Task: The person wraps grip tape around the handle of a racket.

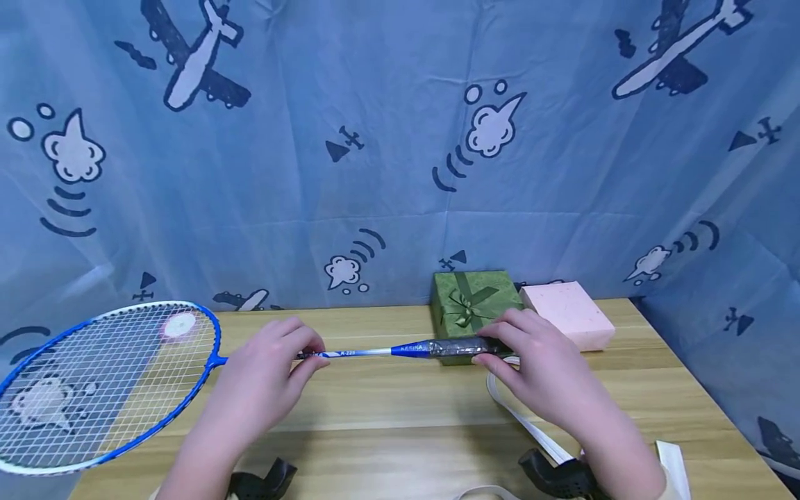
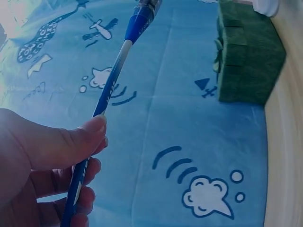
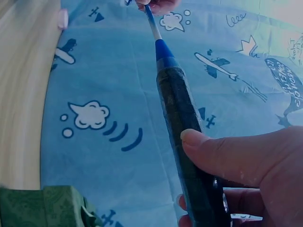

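Racket (image 1: 409,349) stretches sideways, strung head (image 1: 125,389) beyond the left hand (image 1: 267,371) pinching its shaft (image 1: 359,353), right hand (image 1: 546,364) gripping its black handle (image 1: 459,347).

A blue airplane-patterned cloth (image 1: 387,180) hangs behind a pale wood-grained table (image 1: 387,423).

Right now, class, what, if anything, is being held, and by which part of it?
A blue-and-white badminton racket: the left hand holds its slim shaft; the right hand grips its black handle.
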The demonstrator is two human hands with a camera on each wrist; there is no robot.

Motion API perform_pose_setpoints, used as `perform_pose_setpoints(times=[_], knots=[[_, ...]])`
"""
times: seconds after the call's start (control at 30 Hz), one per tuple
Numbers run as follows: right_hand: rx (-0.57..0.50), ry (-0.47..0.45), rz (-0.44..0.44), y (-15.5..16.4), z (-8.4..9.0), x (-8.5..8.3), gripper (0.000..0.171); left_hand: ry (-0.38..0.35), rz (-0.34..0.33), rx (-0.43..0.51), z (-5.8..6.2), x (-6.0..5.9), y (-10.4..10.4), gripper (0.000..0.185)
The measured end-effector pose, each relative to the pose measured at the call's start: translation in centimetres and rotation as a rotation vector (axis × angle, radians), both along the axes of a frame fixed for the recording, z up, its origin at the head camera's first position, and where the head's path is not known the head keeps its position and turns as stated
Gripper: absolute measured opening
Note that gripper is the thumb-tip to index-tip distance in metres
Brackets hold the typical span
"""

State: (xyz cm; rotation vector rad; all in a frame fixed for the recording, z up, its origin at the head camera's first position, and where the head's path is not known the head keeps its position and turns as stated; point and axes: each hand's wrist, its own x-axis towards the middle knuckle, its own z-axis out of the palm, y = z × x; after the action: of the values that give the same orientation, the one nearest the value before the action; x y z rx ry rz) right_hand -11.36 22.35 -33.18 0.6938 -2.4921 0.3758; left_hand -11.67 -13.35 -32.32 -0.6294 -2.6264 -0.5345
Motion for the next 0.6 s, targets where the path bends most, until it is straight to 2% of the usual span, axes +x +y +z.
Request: perform_pose_setpoints(times=[0.37,0.6], knots=[[-0.049,0.085,0.062,-0.5,0.6,0.9,0.031,0.075,0.012,0.071,0.5,1.2,-0.9,0.021],[-0.078,0.085,0.07,-0.4,0.8,1.3,0.029,0.141,-0.088,0.108,0.5,1.0,-1.6,0.021]])
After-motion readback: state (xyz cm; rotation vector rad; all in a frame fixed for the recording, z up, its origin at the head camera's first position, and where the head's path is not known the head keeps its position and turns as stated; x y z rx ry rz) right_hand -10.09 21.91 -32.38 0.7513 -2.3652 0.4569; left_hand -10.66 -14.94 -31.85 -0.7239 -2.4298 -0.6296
